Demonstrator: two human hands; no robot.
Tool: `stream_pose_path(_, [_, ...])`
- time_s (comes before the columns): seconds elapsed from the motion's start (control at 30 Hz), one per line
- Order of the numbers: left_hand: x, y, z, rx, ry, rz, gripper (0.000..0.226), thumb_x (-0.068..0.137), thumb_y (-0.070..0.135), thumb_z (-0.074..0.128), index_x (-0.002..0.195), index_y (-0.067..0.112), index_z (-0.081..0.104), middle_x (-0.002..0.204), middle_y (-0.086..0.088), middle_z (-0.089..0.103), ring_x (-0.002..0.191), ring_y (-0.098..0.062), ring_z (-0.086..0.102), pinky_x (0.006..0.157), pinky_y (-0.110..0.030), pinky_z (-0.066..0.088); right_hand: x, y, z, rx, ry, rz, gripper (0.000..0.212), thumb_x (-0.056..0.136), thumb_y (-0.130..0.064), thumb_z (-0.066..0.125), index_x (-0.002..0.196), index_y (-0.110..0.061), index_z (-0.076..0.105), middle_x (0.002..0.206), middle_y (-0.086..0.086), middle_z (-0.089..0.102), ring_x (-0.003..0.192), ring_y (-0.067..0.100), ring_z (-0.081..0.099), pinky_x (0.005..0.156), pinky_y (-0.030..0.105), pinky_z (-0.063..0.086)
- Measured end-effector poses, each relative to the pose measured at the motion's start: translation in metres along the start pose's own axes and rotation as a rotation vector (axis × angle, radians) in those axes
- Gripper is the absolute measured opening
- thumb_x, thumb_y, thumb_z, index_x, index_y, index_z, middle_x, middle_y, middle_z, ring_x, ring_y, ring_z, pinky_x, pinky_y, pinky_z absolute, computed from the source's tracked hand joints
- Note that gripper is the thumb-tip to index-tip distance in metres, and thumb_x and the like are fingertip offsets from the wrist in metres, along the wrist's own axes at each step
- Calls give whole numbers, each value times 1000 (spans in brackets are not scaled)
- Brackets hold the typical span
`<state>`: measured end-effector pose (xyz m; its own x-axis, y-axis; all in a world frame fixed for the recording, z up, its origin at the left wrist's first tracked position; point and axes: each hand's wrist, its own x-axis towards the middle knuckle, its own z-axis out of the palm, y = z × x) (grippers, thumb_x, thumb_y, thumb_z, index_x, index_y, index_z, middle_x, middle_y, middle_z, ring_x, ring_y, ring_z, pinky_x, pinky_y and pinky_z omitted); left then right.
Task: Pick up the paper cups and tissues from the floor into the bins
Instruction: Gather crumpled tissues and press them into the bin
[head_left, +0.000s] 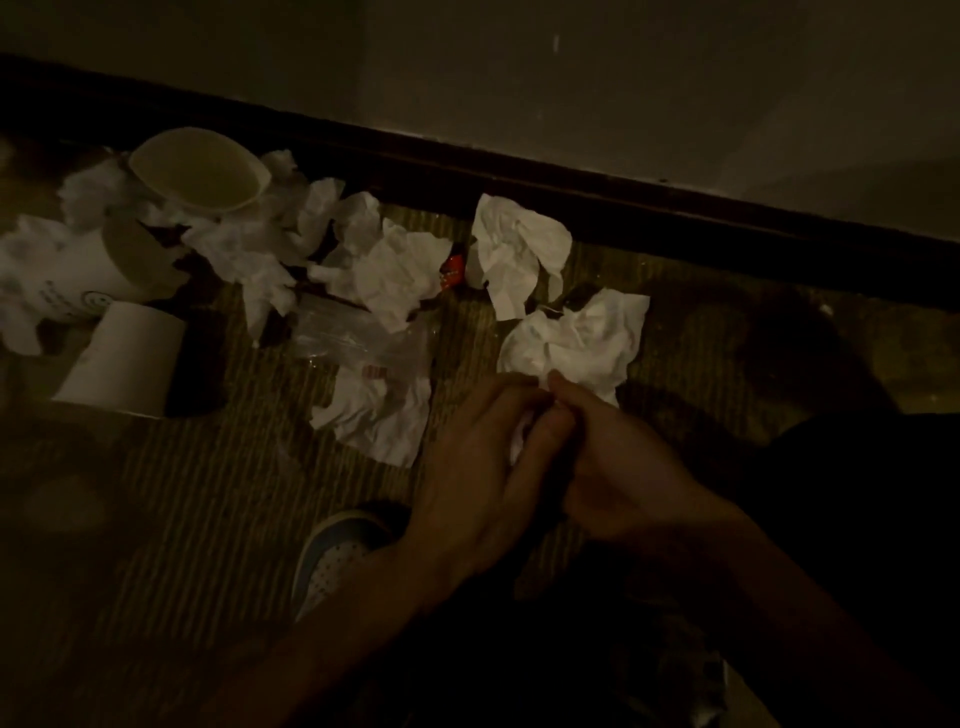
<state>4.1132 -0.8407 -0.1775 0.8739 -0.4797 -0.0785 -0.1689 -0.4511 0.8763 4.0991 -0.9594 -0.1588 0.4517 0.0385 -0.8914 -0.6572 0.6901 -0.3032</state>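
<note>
Several tissues (574, 340) just beyond fingers (506, 397): light, soft, crush ok; I'd pinch mid-crumple. Left hand (475, 467) curls round wad (519, 439); right hand (623, 475) grip: can't tell.

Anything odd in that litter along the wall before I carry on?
A red wrapper sits between two tissues, and a clear plastic bag lies just on the near side of it. Neither is a cup or tissue. The light is too dim to show any spill.
</note>
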Motion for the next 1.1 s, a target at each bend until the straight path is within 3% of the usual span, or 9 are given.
stream_pose_path(0.2, [-2,-5,-14,69,34,-113,35,104,32,41,95,14,69,85,5,68,76,-6,62,68,-17,44,6,0,-1,-464,-53,-37,59,92,-65,35,104,-21,72,100,1,76,92,16,72,74,31,55])
stream_pose_path(0.37, [-14,-29,-28,187,204,-205,24,101,17,50,115,12,68,82,9,69,65,5,55,62,-7,42,20,10,0,-1072,235,-574,58,94,-63,28,75,-27,71,92,-13,65,83,2,59,75,28,46])
stream_pose_path(0.5, [-12,-30,-24,91,188,-219,27,102,13,47,123,15,64,77,22,56,69,13,56,65,-2,39,32,18,-19,-1441,53,-620,61,91,-66,25,121,-28,62,152,-5,34,128,6,36,102,25,26])
stream_pose_path(0.6, [-13,-29,-26,9,180,-204,23,101,15,47,115,19,65,75,20,58,72,16,58,62,-3,41,38,24,-28,-1610,-22,-582,51,98,-59,25,138,-38,48,162,-6,9,148,14,6,113,29,3])
stream_pose_path(0.7, [-5,-24,-33,-64,191,-223,22,104,28,42,100,30,64,80,13,65,78,7,62,62,-9,46,46,15,-23,-1680,38,-629,49,101,-50,32,144,-29,43,161,-5,12,147,21,9,117,32,7])
stream_pose_path(0.8, [-4,-25,-35,-155,228,-254,29,103,38,40,88,29,64,81,5,68,78,-1,63,66,-16,47,45,3,-11,-1608,111,-676,45,100,-47,39,125,-16,61,139,2,49,124,17,48,103,32,38])
stream_pose_path(0.9, [-10,-28,-33,-241,249,-324,31,101,50,40,99,33,65,91,7,66,85,2,62,74,-13,48,28,-2,-1,-1255,145,-658,46,95,-58,41,75,-26,68,73,-7,71,70,2,66,69,24,45])
stream_pose_path(1.0, [-9,-26,-40,-302,270,-346,43,90,70,35,116,44,57,117,17,60,107,5,56,90,-25,46,11,2,18,-877,-36,-462,58,90,-64,41,77,-20,76,81,-4,76,79,7,71,75,27,51])
stream_pose_path(1.1, [-11,-17,-44,-380,252,-305,64,80,78,33,124,39,59,123,13,59,114,1,55,93,-28,46,3,9,32,-513,-312,-252,62,85,-65,43,104,-14,73,108,11,73,103,25,69,96,44,51])
